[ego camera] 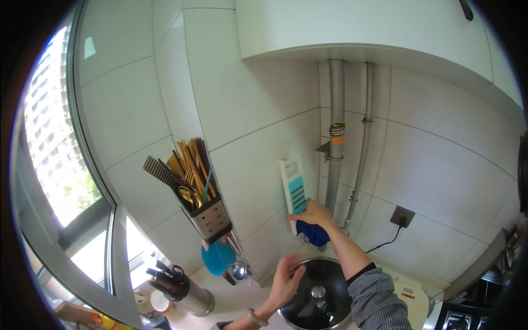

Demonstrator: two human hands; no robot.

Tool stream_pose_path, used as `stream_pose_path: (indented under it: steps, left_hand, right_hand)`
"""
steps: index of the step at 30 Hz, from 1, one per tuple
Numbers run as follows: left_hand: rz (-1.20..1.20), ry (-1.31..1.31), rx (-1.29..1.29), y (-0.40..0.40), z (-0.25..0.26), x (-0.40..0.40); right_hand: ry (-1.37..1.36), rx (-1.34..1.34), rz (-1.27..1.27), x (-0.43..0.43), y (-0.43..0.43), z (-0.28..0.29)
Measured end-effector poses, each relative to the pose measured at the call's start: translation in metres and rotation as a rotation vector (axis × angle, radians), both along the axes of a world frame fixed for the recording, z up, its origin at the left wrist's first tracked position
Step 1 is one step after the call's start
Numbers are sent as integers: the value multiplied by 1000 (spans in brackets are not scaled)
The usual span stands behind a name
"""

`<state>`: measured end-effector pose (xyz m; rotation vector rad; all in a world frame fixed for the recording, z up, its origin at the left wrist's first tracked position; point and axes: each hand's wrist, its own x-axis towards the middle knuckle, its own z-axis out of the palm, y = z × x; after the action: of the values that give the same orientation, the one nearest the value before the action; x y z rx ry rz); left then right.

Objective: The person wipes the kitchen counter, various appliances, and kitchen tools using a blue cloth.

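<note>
A white grater with a light-blue toothed panel [298, 192] stands against the tiled wall, its handle end up by a small hook. My right hand [315, 215] grips the grater's lower part, thumb across its front. Directly beneath that hand bunches a dark blue cloth [314, 235]; whether the fingers hold it too is hidden. My left hand [286, 277] is empty, its fingers apart and slightly curled, over the left edge of a pot's glass lid [336, 280]. The lid has a round metal knob [318, 292].
A utensil holder [211, 218] with chopsticks and spoons hangs on the wall, above a blue scoop [218, 258] and a ladle [239, 270]. A knife block [194, 295] stands at left. Grey pipes [336, 177] run down the corner. A plugged cord [387, 243] hangs from a socket [402, 216].
</note>
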<state>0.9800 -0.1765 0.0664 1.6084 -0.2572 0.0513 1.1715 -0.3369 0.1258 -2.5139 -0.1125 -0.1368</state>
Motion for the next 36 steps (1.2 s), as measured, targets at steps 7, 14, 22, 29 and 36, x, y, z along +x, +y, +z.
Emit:
stream_pose_path:
  steps: [7,14,22,29,36]
  left_hand:
    - [37,192,-79,43,-41,-41]
    - [59,16,-196,72,-89,-70]
    - [228,232,109,140,-109,-124]
    - [484,255,245,203,-109,-170]
    - [870,-2,424,282,-97,-177]
  right_hand:
    - [52,-63,30,18,1,-7]
    - [22,-10,8,16,4,-26]
    - [-34,11,-9,-47,-4,-15]
    - [59,503,236,-168,-4,22]
    - [197,671,252,-306,9,19]
